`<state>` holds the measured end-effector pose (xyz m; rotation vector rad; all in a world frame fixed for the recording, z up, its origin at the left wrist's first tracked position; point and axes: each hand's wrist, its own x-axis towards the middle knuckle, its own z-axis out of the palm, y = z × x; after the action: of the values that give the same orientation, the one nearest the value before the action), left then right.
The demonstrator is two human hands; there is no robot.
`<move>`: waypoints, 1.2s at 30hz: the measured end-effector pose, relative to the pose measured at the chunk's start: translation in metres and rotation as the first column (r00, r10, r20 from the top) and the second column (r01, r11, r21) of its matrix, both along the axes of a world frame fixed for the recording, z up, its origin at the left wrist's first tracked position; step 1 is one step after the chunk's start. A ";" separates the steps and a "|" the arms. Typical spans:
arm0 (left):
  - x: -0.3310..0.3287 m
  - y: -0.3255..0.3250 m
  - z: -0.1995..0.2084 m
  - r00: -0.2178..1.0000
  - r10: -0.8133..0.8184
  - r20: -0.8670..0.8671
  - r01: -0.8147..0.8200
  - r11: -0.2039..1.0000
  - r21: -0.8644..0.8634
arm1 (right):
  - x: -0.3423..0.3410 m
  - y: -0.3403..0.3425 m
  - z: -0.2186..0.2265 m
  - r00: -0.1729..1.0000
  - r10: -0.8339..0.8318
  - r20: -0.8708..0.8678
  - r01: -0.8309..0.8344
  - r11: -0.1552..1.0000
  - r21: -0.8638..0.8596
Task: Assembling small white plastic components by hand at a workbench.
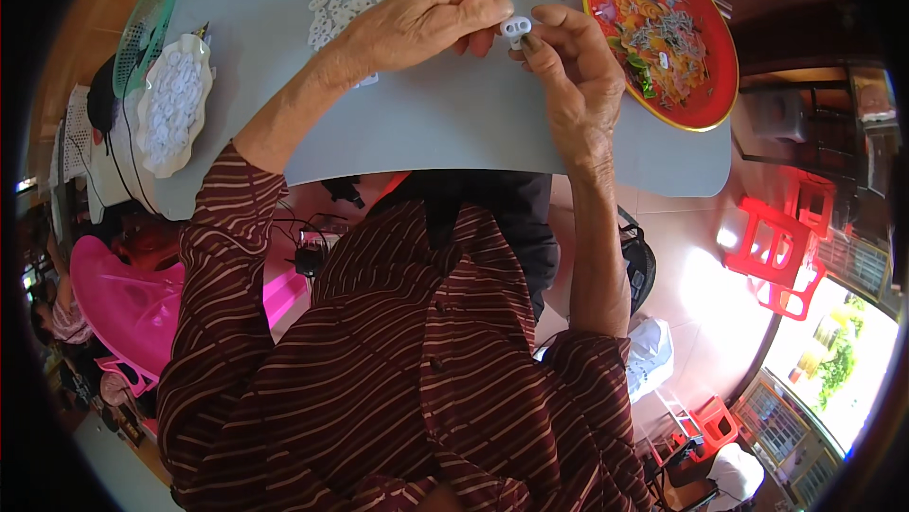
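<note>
White two-holed oval piece (516,27), probably light, stiff, slick, rim-pinch best: right hand (579,71) grip pinches it, left hand (426,21) grip curled alongside, hold unclear.

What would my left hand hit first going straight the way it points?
Probably the white two-hole piece at the fingertips of your right hand; depth is unclear; your left hand may already touch it.

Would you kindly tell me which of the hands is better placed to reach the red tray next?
Probably the right hand: it is close beside the red tray, while the left hand is farther away.
</note>
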<state>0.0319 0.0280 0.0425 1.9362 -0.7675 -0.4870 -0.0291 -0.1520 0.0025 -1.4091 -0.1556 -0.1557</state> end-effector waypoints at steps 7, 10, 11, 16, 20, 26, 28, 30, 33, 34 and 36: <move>-0.015 -0.009 -0.025 0.974 0.165 0.157 -0.141 0.978 -0.154 | -0.001 0.001 0.000 1.000 0.020 -0.004 -0.020 1.000 0.017; -0.019 -0.012 -0.020 0.978 0.165 0.125 -0.150 0.981 -0.124 | 0.000 0.001 -0.002 0.999 0.015 0.029 -0.016 1.000 0.016; -0.019 -0.012 -0.020 0.978 0.166 0.125 -0.150 0.981 -0.124 | -0.001 0.002 -0.001 1.000 0.008 0.026 -0.009 1.000 0.021; -0.021 -0.012 -0.021 0.965 0.212 0.155 -0.200 0.976 -0.085 | -0.001 0.002 -0.001 0.999 0.008 0.031 -0.008 1.000 0.001; -0.022 -0.012 -0.023 0.954 0.171 0.245 -0.156 0.985 -0.080 | -0.001 0.002 -0.001 1.000 0.014 0.027 -0.014 1.000 0.006; -0.016 -0.007 -0.024 0.979 0.131 0.157 -0.132 0.991 -0.005 | -0.001 0.002 0.000 0.999 0.034 0.034 -0.032 0.997 -0.068; -0.015 -0.004 -0.034 0.905 0.163 0.392 -0.100 0.979 -0.178 | -0.001 0.004 -0.001 0.998 0.042 0.045 -0.034 0.986 -0.163; -0.014 -0.003 -0.032 0.934 0.167 0.317 -0.111 0.976 -0.187 | 0.000 0.006 -0.005 0.994 0.029 0.109 -0.012 0.988 -0.153; -0.016 -0.005 -0.029 0.960 0.183 0.212 -0.142 0.970 -0.195 | -0.001 0.009 -0.006 0.994 -0.033 0.101 0.055 0.973 -0.226; -0.017 -0.006 -0.029 0.964 0.195 0.183 -0.158 0.968 -0.196 | -0.001 0.010 -0.006 0.994 -0.033 0.101 0.055 0.972 -0.226; -0.019 -0.006 -0.031 0.968 0.198 0.154 -0.168 0.968 -0.187 | 0.000 0.011 -0.006 0.988 -0.047 0.150 0.091 0.949 -0.302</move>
<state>0.0126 0.0217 0.0113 1.8800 -0.7053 -0.1371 -0.0296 -0.1411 -0.0037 -1.7168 -0.2561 -0.2998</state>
